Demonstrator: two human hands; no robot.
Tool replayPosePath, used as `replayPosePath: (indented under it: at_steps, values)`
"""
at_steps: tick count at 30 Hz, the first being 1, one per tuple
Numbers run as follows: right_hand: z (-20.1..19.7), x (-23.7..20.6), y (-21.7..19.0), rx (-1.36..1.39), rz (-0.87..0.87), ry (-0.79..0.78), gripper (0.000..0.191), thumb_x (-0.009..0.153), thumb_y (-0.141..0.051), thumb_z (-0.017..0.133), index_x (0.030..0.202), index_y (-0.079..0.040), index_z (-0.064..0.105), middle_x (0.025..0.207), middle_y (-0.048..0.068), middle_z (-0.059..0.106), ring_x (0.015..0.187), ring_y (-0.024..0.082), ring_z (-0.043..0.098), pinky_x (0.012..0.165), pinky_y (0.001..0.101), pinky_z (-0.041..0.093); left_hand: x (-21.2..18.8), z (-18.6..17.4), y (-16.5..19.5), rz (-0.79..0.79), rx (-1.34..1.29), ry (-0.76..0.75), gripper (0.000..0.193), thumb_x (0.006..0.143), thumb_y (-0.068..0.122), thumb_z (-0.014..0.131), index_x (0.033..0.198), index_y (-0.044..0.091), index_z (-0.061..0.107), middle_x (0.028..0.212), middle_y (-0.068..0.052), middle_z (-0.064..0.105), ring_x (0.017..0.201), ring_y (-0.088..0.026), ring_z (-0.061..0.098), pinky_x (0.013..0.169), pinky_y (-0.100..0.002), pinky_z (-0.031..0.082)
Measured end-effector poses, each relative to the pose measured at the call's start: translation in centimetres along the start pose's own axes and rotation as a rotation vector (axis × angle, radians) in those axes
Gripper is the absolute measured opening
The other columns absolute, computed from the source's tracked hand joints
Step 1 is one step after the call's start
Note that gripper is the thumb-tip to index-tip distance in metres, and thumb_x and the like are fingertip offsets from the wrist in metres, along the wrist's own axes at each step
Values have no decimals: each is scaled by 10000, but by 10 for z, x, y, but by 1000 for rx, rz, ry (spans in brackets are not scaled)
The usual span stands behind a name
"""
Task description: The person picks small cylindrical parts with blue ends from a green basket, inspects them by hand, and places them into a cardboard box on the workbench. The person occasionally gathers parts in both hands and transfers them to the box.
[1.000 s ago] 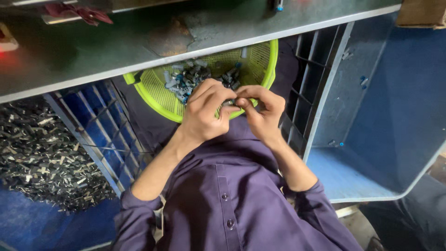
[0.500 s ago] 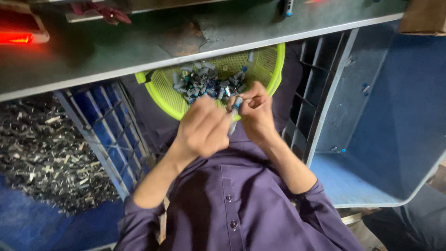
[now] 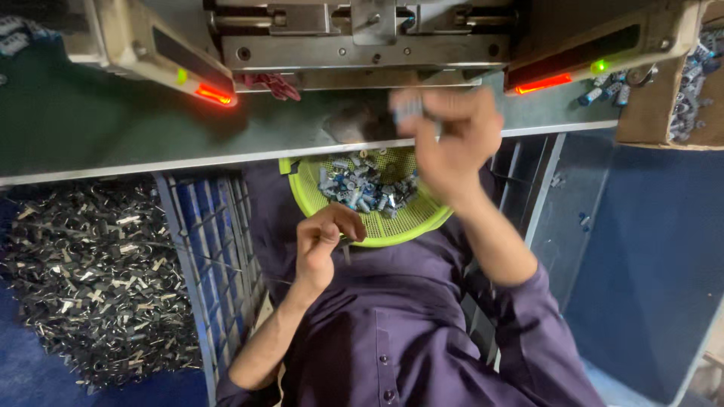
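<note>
Factory workshop: press machine (image 3: pixel 362 45), metal scrap heap (image 3: pixel 90 279).

Dark purple button-front shirt (image 3: pixel 392 332), small dark buttons, long sleeves apparently pushed up, bare forearms and hands.

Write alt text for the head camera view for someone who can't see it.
The right hand, blurred, lifts a small part toward a metal press above the bench, while the left hand rests curled beside a lime-green basket of small cylindrical parts on the person's lap.
</note>
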State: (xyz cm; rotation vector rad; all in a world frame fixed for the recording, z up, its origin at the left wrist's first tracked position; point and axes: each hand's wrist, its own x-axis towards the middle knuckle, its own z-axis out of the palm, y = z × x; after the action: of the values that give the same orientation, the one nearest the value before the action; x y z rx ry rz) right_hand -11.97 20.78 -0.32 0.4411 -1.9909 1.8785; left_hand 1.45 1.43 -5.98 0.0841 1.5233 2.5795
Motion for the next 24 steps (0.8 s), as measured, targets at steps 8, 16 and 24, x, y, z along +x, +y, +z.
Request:
replayPosePath:
  at_steps: [8,16,24]
  values:
    - [32,87,12,-481,-345,-139,313,863,263,592,1057,23,648,1045,103,741,941,203,770,770,307,649,-17,-7,1,-47,130,14,394,1053,369,614,913,1,616,837,-48,613,631,-77,584,561,-213,447]
    - [18,41,-60,-637,-496,-250,238,660,71,655,860,-37,725,968,97,741,948,320,726,921,507,508,-4,-8,15,53,103,33,131,1042,89,598,1110,-19,567,1104,-85,563,733,-103,599,628,-235,505]
    - [36,-123,-11,-56,311,-160,180,842,109,714,984,-1,704,1010,120,751,945,206,745,840,318,608,3,0,23,165,284,106,186,953,-15,613,1116,-29,524,1177,-115,572,779,-111,632,659,-240,548]
